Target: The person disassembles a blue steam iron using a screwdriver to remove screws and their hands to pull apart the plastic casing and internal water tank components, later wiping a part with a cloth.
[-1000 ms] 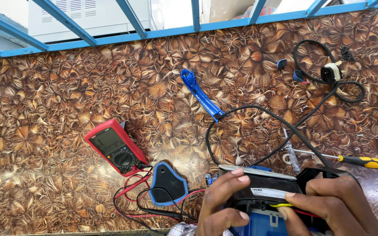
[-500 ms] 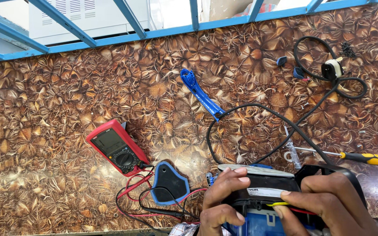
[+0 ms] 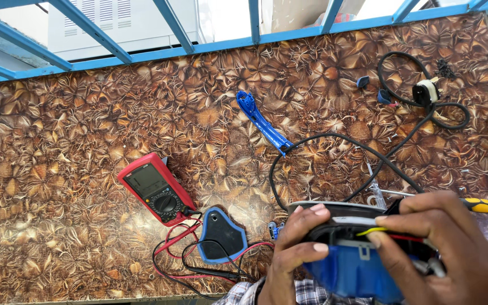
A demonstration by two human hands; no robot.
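Both hands clamp the opened blue-and-black appliance body (image 3: 357, 254): left hand (image 3: 292, 248) grips its near-left edge, right hand (image 3: 441, 248) pinches its exposed yellow and red wires (image 3: 391, 232). Reassembly evidently unfinished; detached blue handle part (image 3: 261, 121) lies beyond, red multimeter (image 3: 156, 189) left.

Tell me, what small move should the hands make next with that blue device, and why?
Probably tuck the yellow wire down into the device. The left hand grips its black edge, while the right hand pinches over the yellow and red wires lying across its open top. The loose wires look to be in the way. The screwdriver waits beside it.
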